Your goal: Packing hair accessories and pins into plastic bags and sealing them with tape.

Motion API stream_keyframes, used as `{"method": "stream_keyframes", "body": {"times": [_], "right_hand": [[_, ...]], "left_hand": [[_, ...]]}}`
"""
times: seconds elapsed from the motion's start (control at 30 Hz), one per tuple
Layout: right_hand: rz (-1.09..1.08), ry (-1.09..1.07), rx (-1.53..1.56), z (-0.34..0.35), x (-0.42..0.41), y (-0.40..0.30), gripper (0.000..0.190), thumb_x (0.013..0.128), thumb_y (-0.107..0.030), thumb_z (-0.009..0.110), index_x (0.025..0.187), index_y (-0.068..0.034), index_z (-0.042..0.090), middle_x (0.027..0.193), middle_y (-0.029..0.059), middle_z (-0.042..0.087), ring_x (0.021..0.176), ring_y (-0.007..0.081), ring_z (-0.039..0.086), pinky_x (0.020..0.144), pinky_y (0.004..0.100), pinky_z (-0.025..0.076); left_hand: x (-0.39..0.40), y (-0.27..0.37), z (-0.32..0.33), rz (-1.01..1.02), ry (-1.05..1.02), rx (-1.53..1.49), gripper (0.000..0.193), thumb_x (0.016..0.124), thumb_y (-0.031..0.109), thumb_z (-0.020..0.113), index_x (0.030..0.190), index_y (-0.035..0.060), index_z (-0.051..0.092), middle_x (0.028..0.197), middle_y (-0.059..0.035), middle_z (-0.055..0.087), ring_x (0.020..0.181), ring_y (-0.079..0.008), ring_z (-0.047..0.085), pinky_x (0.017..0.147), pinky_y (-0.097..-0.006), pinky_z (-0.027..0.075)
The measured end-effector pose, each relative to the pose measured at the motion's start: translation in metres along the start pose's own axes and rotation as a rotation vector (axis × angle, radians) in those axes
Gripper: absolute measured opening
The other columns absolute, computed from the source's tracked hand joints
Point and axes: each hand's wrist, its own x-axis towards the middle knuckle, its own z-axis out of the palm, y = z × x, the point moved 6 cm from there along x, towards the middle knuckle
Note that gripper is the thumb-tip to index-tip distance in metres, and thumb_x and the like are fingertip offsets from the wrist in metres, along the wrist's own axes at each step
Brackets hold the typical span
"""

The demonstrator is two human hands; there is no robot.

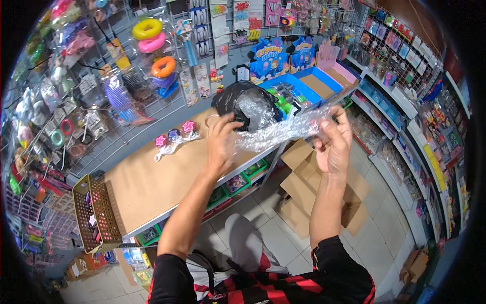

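A strip of crinkled clear bubble wrap stretches between my hands above the shelf's front edge. Its right end is pinched between the thumb and fingers of my right hand. My left hand is blurred at the other end, fingers spread; whether it grips the wrap cannot be told. Left of that hand, three small round flower-topped items, pink and purple with white straps, lie on the brown board shelf. Behind the wrap sits a black plastic bag with clear plastic in its mouth.
A perforated basket stands at the shelf's left end. Blue display boxes line the back right. An open cardboard carton is on the tiled floor. Packaged goods hang from a wire grid, and stocked shelves run along the right.
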Motion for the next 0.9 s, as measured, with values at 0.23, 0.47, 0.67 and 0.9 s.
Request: {"method": "stream_keyframes", "body": {"times": [0.23,0.47,0.67,0.9], "right_hand": [[0.199,-0.101,-0.161,0.025,-0.042,0.036,0.033,0.093,0.001,0.063,0.125,-0.003,0.056,0.096,0.0102,0.074,0.078,0.0103,0.070,0.055,0.0185,0.052],[0.401,-0.228,-0.253,0.044,-0.093,0.091,0.018,0.093,-0.001,0.068,0.111,0.002,0.067,0.095,0.0070,0.073,0.079,0.0104,0.070,0.063,0.0215,0.054],[0.787,-0.306,0.129,0.078,-0.143,0.146,0.010,0.092,-0.003,0.072,0.100,-0.003,0.067,0.087,0.0039,0.071,0.076,0.0106,0.068,0.063,0.0225,0.058],[0.951,-0.280,0.268,0.136,-0.189,0.166,0.015,0.096,-0.004,0.062,0.111,-0.007,0.060,0.095,0.0055,0.071,0.086,0.0160,0.072,0.067,0.0302,0.063]], "left_hand": [[-0.133,0.045,-0.053,-0.650,-0.082,-1.585,0.100,0.089,0.085,0.038,0.144,0.0014,0.047,0.128,-0.0245,0.063,0.105,-0.0322,0.068,0.082,-0.0396,0.058],[-0.214,0.036,-0.154,-0.803,0.444,-1.040,0.015,0.101,0.019,0.065,0.098,0.0055,0.071,0.087,-0.0056,0.072,0.080,-0.0149,0.071,0.056,-0.0259,0.056],[-0.275,0.036,-0.220,-0.671,0.682,-0.947,0.015,0.103,0.024,0.062,0.105,0.0112,0.070,0.083,0.0011,0.069,0.074,-0.0088,0.066,0.061,-0.0248,0.055],[-0.317,0.056,-0.241,-0.661,0.873,-0.906,0.020,0.105,0.028,0.059,0.107,0.0110,0.068,0.088,0.0017,0.069,0.066,-0.0045,0.061,0.053,-0.0210,0.047]]}}
